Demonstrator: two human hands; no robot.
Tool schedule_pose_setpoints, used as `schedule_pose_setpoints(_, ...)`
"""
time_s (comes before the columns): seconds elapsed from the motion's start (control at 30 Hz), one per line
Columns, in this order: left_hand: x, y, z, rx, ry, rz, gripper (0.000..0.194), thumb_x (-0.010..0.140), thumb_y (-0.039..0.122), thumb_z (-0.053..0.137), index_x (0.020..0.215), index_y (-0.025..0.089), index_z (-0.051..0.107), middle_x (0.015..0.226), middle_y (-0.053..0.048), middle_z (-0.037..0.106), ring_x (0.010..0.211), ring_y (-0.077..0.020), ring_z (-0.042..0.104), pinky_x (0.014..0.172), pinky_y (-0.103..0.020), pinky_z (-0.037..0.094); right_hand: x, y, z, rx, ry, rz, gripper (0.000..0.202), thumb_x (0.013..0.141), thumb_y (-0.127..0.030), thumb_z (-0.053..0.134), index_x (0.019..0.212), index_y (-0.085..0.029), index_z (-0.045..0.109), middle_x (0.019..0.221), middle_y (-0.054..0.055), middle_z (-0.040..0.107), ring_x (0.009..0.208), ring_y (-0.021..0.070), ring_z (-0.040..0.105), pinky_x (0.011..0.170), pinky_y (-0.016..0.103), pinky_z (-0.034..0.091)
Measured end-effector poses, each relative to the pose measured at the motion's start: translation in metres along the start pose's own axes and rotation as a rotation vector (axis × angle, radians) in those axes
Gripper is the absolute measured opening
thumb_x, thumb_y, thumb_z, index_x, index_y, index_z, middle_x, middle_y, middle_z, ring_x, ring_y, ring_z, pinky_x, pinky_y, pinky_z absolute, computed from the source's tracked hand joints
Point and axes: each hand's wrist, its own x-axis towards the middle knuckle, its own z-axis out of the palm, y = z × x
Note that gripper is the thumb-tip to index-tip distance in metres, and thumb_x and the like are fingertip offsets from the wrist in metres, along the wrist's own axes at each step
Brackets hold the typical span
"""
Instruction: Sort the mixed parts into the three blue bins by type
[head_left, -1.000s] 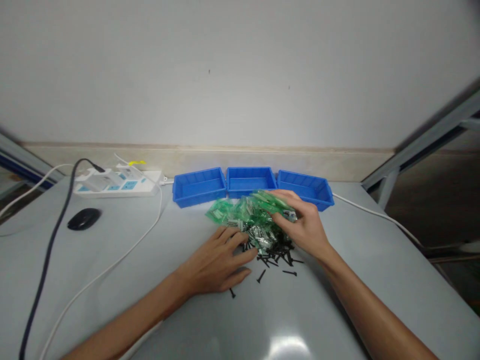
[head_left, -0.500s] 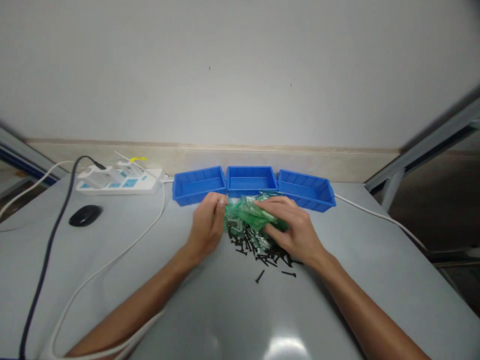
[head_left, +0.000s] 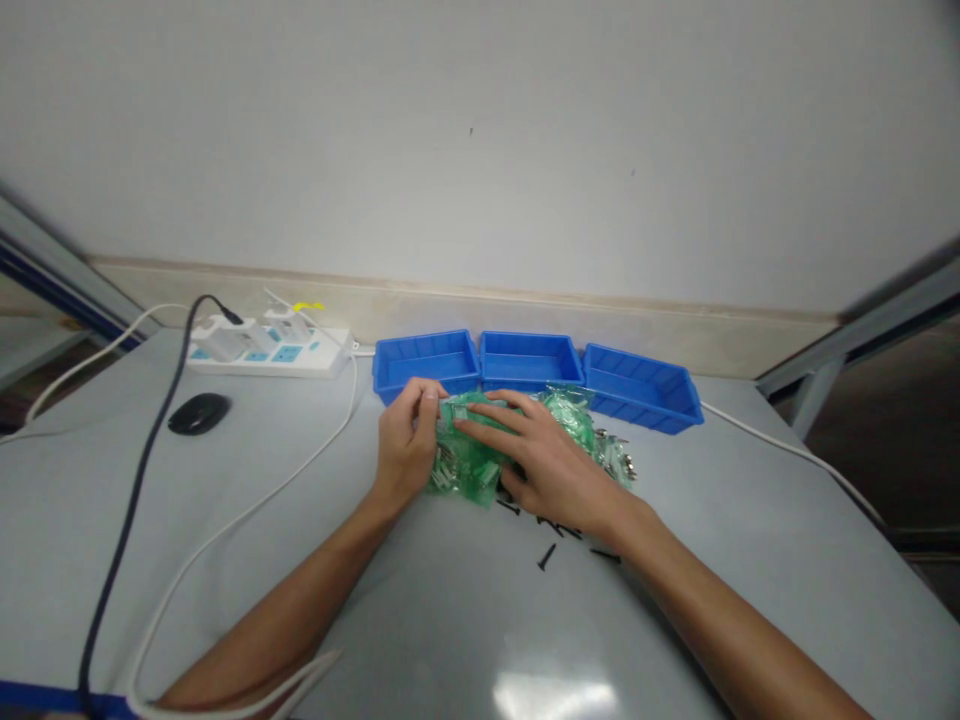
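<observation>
A green-tinted clear plastic bag (head_left: 476,470) with small parts inside lies between my hands. My left hand (head_left: 405,440) is closed on the bag's upper left edge, thumb against fingers. Over the bag's right side my right hand (head_left: 551,462) reaches with its fingers spread, the fingertips touching the plastic. Another green bag (head_left: 571,415) shows behind my right hand, with silvery screws (head_left: 619,458) at its right. Black screws (head_left: 547,556) lie loose on the table in front of and partly under my right hand.
Three blue trays (head_left: 531,384) stand in a row along the wall. At the left are a white power strip (head_left: 322,355) with plugs, a black mouse (head_left: 199,413), a dark cable (head_left: 124,530) and white cables (head_left: 247,512). Another white cable (head_left: 795,448) runs off right.
The view has shifted, so the scene sits further right. The green bag is spread flatter toward my left hand, covering many black screws. My right hand has moved leftward over it, fingers more spread.
</observation>
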Motion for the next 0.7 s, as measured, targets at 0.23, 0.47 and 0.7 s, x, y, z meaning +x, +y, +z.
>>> schedule_pose_setpoints(0.23, -0.004, 0.011, 0.021, -0.029, 0.116, 0.118, 0.030, 0.105, 0.032, 0.037, 0.089, 0.019, 0.059, 0.086, -0.002, 0.062, 0.082, -0.0173, 0.057, 0.078, -0.030, 0.043, -0.009, 0.004, -0.009, 0.031, 0.136, 0.053, 0.064, 0.076, 0.005, 0.048, 0.135, -0.019, 0.061, 0.137, 0.009, 0.062, 0.127, 0.0282, 0.051, 0.110, 0.050, 0.045)
schedule_pose_setpoints(0.47, -0.009, 0.027, 0.036, 0.103, -0.016, 0.376, 0.030, 0.105, 0.025, 0.036, 0.085, 0.020, 0.058, 0.082, -0.004, 0.065, 0.079, -0.0183, 0.057, 0.080, -0.033, 0.043, -0.032, 0.014, -0.011, 0.073, 0.451, 0.214, 0.035, 0.086, -0.003, 0.051, 0.110, -0.021, 0.069, 0.106, 0.007, 0.074, 0.100, 0.0245, 0.066, 0.091, 0.043, 0.053)
schedule_pose_setpoints(0.7, 0.004, 0.042, 0.042, 0.221, -0.183, 0.427, 0.033, 0.099, 0.024, 0.046, 0.068, 0.019, 0.054, 0.064, -0.001, 0.059, 0.062, -0.0152, 0.050, 0.064, -0.030, 0.037, -0.054, 0.033, -0.008, 0.090, 0.757, 0.453, 0.018, 0.092, -0.021, 0.061, 0.104, -0.020, 0.073, 0.100, 0.007, 0.076, 0.093, 0.0239, 0.068, 0.089, 0.041, 0.051)
